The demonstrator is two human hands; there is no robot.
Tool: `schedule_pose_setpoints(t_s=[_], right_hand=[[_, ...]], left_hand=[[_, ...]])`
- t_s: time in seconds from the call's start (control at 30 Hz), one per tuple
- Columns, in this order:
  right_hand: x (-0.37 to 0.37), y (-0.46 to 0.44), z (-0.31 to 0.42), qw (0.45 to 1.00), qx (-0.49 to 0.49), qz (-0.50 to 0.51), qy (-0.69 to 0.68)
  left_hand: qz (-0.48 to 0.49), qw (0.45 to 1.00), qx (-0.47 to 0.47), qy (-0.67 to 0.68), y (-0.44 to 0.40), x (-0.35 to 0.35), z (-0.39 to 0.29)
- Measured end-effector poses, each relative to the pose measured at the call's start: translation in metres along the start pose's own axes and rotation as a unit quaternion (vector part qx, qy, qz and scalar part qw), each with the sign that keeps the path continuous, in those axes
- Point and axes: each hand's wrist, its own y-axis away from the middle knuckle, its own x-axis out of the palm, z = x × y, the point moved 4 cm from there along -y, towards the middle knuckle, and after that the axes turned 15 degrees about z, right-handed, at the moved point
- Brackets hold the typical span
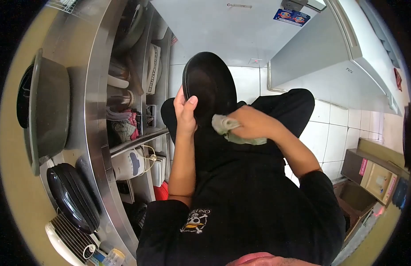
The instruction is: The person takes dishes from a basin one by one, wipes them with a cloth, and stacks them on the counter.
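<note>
My left hand (186, 112) grips a black plate (210, 82) by its left edge, thumb over the rim and the other fingers partly hidden behind. The plate is tilted up in front of my lap, its dark inner face showing. My right hand (251, 123) is closed around a bunched pale green cloth (223, 125), just below the plate's lower right edge. Whether the cloth touches the plate I cannot tell. On the steel counter (95, 111) at the left lies a stack of shiny black plates (72, 197), beside a grey-green basin (52, 108) with something black in it.
Shelves (139, 142) under the counter hold jars, folded cloths and a white appliance (128, 164). A white chest-like appliance (223, 26) stands ahead, and another white appliance (320, 66) stands to the right. Boxes (369, 175) are stacked at the lower right. White tiles (318, 128) cover the floor.
</note>
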Motion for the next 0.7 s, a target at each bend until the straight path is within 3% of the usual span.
schedule_pose_setpoints(t_s=[0.07,0.13,0.17,0.23,0.27,0.33,0.4,0.43,0.47,0.53,0.57,0.6,0.67,0.7], right_hand=[[-0.032,0.015,0.021,0.991,0.056,-0.119,-0.007],[-0.051,0.022,0.033,0.951,0.003,-0.307,-0.026],[-0.051,0.015,0.034,0.950,0.005,-0.311,-0.026],[-0.052,0.000,0.040,0.889,-0.070,-0.452,0.028],[-0.044,-0.016,0.029,0.879,-0.091,-0.463,0.070],[-0.021,-0.035,0.021,0.915,-0.081,-0.396,0.008],[0.001,-0.040,0.016,0.981,-0.040,-0.186,0.027],[0.017,-0.040,0.006,0.993,-0.028,-0.094,0.070],[0.021,-0.032,0.004,0.993,-0.029,-0.094,0.068],[0.025,-0.015,0.001,0.985,-0.041,-0.092,0.141],[0.006,-0.001,0.004,0.996,0.049,-0.072,-0.031],[-0.010,0.014,0.006,0.968,0.138,-0.048,-0.202],[-0.036,0.043,-0.044,0.953,0.059,-0.254,-0.153],[-0.046,0.056,-0.045,0.900,0.037,-0.382,-0.208]], left_hand=[[-0.010,0.999,-0.039,0.029,-0.003,-0.001,0.000],[-0.013,0.998,-0.061,0.027,-0.004,0.007,-0.001],[-0.015,0.996,-0.082,0.024,-0.004,0.013,0.001],[0.004,0.998,-0.064,-0.007,-0.006,0.026,0.011],[0.018,0.998,-0.049,-0.030,-0.007,0.030,0.014],[-0.015,0.998,-0.063,0.024,-0.005,0.023,0.019],[-0.274,0.951,-0.129,-0.056,0.010,0.002,0.016],[-0.176,0.977,-0.089,0.081,0.003,-0.014,0.015],[-0.108,0.991,-0.061,0.059,-0.002,-0.016,0.002],[-0.097,0.995,-0.021,-0.003,-0.001,-0.023,0.001],[-0.100,0.995,-0.021,-0.003,0.002,-0.029,0.005],[-0.120,0.989,-0.045,0.076,0.009,-0.038,0.014],[-0.153,0.969,-0.094,0.172,0.011,-0.044,0.013],[-0.139,0.957,-0.108,0.229,0.013,-0.047,0.016]])
